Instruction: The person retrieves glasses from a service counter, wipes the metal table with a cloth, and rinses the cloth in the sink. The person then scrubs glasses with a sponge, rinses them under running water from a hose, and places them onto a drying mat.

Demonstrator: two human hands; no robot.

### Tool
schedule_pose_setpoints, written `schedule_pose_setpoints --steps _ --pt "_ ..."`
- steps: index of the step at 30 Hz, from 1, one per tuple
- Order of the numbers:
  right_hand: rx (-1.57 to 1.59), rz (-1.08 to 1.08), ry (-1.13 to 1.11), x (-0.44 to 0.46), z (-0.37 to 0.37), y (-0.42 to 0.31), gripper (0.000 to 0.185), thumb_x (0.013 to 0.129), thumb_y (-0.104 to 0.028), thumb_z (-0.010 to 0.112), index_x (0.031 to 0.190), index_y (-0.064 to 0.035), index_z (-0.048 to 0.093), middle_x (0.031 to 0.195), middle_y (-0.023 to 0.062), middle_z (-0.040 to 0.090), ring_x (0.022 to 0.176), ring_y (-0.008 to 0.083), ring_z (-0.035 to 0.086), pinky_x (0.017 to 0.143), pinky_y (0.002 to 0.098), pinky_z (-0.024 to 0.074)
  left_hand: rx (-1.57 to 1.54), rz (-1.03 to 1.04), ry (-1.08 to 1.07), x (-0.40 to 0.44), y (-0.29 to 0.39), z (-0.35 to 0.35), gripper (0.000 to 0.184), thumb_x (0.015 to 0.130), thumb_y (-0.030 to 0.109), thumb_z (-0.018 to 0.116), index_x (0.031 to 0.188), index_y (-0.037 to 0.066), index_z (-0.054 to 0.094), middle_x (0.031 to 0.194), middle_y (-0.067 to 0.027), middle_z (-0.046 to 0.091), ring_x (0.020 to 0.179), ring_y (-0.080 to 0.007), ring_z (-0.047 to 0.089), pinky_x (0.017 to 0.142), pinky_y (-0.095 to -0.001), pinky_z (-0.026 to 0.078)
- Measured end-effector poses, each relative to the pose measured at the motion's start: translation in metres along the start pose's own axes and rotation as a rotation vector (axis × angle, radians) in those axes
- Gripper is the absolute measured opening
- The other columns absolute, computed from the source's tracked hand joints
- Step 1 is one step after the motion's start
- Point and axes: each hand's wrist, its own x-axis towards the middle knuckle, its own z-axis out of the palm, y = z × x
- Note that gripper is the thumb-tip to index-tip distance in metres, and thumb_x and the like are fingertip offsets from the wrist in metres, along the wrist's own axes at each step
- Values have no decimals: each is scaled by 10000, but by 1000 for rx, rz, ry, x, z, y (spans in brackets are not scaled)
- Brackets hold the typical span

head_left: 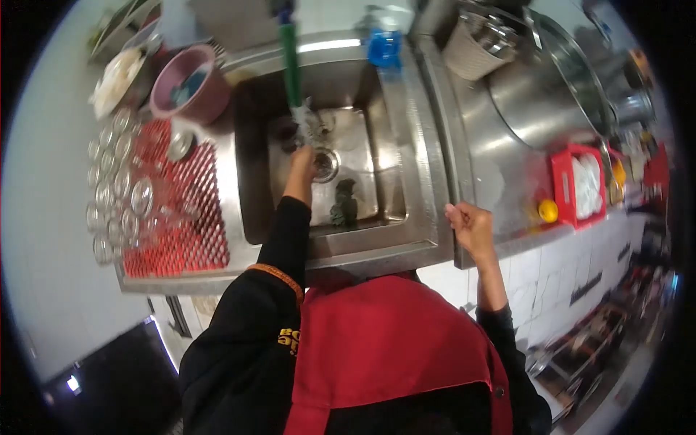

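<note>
My left hand (302, 161) reaches into the steel sink (391, 196), its fingers closed around something blurred that I cannot make out. Just beyond it, the lower end of a green hose (291, 69) hangs over the basin, with clear water or splash at its mouth. A drain (325, 165) lies beside this hand, and a dark green cloth or scrubber (344, 204) rests on the sink floor. My right hand (473, 226) hovers by the sink's right front corner, fingers curled in a loose fist, nothing visible in it.
Several glasses (119, 188) stand at the left on a red mat (196, 210), near a pink tub (192, 87). Behind the sink is a blue bottle (384, 47). On the right are a large metal pot (536, 94), a yellow fruit (547, 211) and a red basket (562, 185).
</note>
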Motion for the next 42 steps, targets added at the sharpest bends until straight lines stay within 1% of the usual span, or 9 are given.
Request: schedule_pose_setpoints --steps 3,9,14,16,20,32,37,39,42 --pt "25 -74 -110 24 25 -22 261 757 -168 608 581 2 516 443 105 388 397 150 321 395 282 309 68 28 -250 -25 18 -2 166 739 63 473 882 11 539 615 -92 492 515 -194 468 418 -364 367" --pt "-84 -302 -551 88 138 -43 229 764 -226 586 704 -5 598 507 80 495 468 115 443 464 269 371 231 358 -107 -107 39 -32 164 713 81 511 833 43 617 719 -84 588 626 -164 535 539 -313 424" --pt "-520 -605 -1207 105 254 -19 223 703 -222 598 844 -52 626 738 157 612 681 270 601 630 343 461 291 591 -76 -163 15 -72 171 768 173 565 860 33 601 752 -70 607 726 -142 560 647 -310 452" --pt "-300 -956 -1269 106 311 43 245 661 -184 622 865 -50 610 787 110 621 715 212 587 629 325 456 337 780 53 -190 5 -85 167 753 158 564 861 33 596 739 -94 602 717 -161 569 637 -311 452" --pt "-500 -902 -1415 105 333 50 254 643 -169 631 864 -46 608 799 103 617 726 201 576 634 320 454 181 771 101 -237 -2 -118 168 737 157 570 851 37 592 736 -105 600 707 -189 573 636 -310 448" --pt "-105 -331 -977 208 337 23 291 591 -125 657 861 -33 601 836 81 604 757 170 546 648 305 447 86 743 81 -190 -20 -84 176 707 197 622 787 41 629 740 -88 596 704 -178 567 631 -294 448" --pt "332 341 -792 217 292 -13 565 609 -77 688 1123 -71 453 995 106 538 858 215 525 698 344 453 -116 33 -158 -161 -1 -49 419 799 415 494 1041 73 499 866 -80 484 638 -217 463 362 -341 406" --pt "754 317 -617 194 278 -31 539 701 -14 623 1161 -207 417 980 111 539 863 237 546 719 400 471 -208 -146 -61 -129 -4 -21 565 801 522 431 1152 80 396 1038 -131 442 717 -297 474 447 -472 448" --pt "876 250 -575 169 251 -65 237 768 -51 579 1001 -83 550 871 61 584 769 182 567 676 276 467 -497 -197 -156 -95 5 6 626 787 581 410 1128 56 430 1049 -159 477 784 -320 499 604 -509 455"
